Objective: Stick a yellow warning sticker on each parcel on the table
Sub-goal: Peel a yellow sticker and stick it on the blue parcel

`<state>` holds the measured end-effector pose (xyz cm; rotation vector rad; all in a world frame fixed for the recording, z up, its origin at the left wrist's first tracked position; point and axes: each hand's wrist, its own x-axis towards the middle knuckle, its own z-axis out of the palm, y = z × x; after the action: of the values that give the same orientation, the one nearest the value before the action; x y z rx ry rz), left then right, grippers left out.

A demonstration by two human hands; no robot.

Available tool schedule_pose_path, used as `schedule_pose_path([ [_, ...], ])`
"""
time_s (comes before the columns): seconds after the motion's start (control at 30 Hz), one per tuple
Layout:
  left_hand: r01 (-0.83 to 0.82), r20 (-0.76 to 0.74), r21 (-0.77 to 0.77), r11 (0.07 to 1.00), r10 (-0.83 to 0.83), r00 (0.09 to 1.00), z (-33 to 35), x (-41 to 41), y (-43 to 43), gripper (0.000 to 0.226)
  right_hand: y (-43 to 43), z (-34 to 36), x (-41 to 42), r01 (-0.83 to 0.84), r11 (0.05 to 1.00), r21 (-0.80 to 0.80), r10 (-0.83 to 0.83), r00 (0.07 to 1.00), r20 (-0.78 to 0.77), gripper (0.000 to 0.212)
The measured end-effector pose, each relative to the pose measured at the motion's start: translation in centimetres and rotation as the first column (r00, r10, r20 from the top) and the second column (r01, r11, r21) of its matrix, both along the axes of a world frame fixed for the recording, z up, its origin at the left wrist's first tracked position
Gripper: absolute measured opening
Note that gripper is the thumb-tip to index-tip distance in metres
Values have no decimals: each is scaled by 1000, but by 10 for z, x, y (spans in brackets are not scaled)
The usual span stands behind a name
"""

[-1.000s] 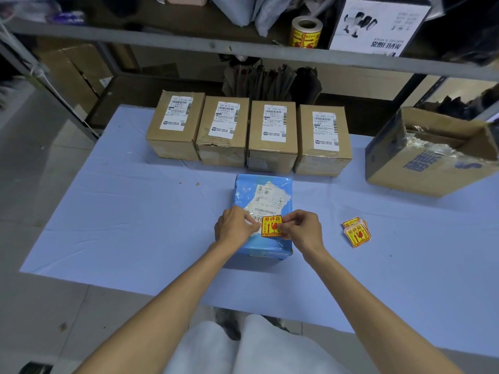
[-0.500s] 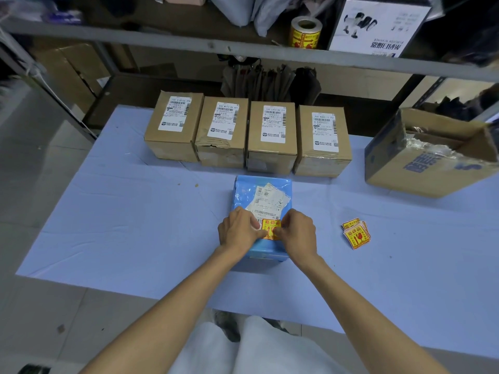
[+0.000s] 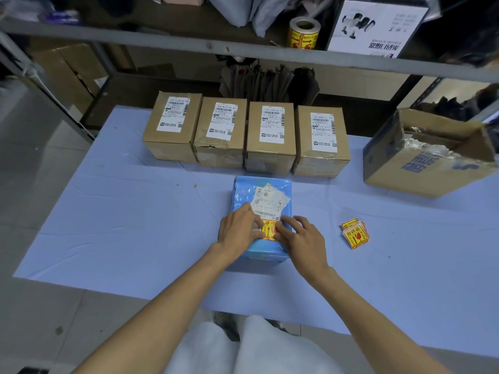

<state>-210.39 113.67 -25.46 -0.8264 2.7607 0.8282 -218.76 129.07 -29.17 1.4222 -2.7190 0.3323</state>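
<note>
A blue plastic-wrapped parcel (image 3: 244, 190) lies in the middle of the table with a white shipping label on top. A yellow warning sticker (image 3: 270, 230) lies on its near end. My left hand (image 3: 239, 229) and my right hand (image 3: 299, 234) rest on the parcel on either side of the sticker, fingers flat and pressing its edges. A small pile of loose yellow stickers (image 3: 355, 234) lies to the right on the table. Several brown cardboard parcels (image 3: 270, 136) stand in a row behind, each bearing a white label.
The table (image 3: 129, 220) is covered in a light blue cloth. An open cardboard box (image 3: 424, 157) sits at the right. A shelf rail (image 3: 189, 47) crosses above, with a roll of yellow stickers (image 3: 303, 33) on it. Floor shows at the left.
My hands have gone from pinching the sticker to pressing it flat on the blue parcel. The fingers have spread outward along the sticker's edges.
</note>
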Motion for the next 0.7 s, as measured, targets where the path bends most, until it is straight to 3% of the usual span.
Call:
schedule_pose_path([
  [0.1, -13, -5, -6, 1000, 13, 1000, 0, 2, -1, 32, -2, 0, 8, 38, 999, -4, -38, 998, 57, 39],
  [0.27, -49, -24, 41, 998, 50, 998, -5, 1, 0, 36, -7, 2, 9, 135, 989, -51, -117, 956, 268, 22],
  [0.33, -149, -92, 244, 958, 176, 980, -7, 0, 0, 33, -11, 7, 6, 161, 986, -53, -134, 934, 332, 28],
  [0.37, -201, -119, 404, 892, 269, 956, -5, -1, -1, 28, -13, 10, 4, 168, 981, -92, -124, 923, 364, 32],
  [0.43, -221, -122, 640, 736, 382, 916, 4, -6, -4, 22, -17, 25, 2, 194, 954, -227, -55, 862, 505, 33],
  [0.47, -206, -127, 687, 696, 395, 910, 9, -9, -6, 24, -20, 36, 2, 225, 929, -294, -5, 800, 600, 33],
  [0.57, -164, -202, 704, 691, 417, 886, 27, -22, -12, 23, -34, 60, -2, 384, 825, -415, 42, 691, 722, 26],
  [0.7, -132, -287, 717, 685, 462, 839, 46, -36, -13, 9, -48, 71, -22, 577, 726, -374, -28, 568, 822, 16],
])
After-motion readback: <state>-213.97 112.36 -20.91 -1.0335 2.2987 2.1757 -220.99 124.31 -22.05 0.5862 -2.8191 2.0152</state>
